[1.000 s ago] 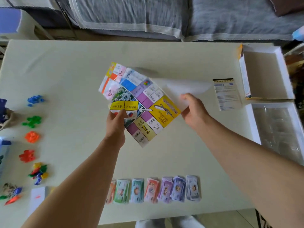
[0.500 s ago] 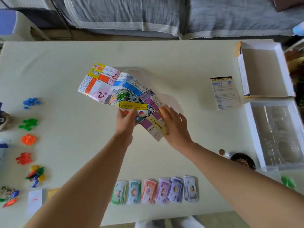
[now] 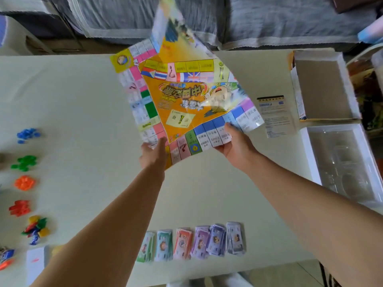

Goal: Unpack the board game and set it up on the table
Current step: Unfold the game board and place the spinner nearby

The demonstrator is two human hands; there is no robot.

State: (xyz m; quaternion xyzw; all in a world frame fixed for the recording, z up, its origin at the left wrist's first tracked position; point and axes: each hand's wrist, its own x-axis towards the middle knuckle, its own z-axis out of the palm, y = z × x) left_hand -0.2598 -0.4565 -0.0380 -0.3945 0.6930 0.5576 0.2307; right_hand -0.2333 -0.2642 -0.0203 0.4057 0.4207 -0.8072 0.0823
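Colourful paper game board [image 3: 182,100] is held up over mid-worktop, printed face to camera. It's partly folded, and the far flap sticks up, blurred. Left hand [image 3: 153,154] is at the near-left edge. Its fingers are mostly hidden behind the sheet, so probably a pinch. Right hand [image 3: 234,146] pinches the near-right edge at the blue squares, thumb on top, fingers underneath.

On the pale worktop [image 3: 83,100]:
- near edge: row of play-money stacks [image 3: 192,241]
- left: blue token pile [image 3: 28,134], green token pile [image 3: 24,162], orange token pile [image 3: 24,182], red token pile [image 3: 19,208]
- right of the board: printed rules sheet [image 3: 273,114]
- far right: open cardboard box [image 3: 323,90], with clear plastic tray [image 3: 348,162] just nearer
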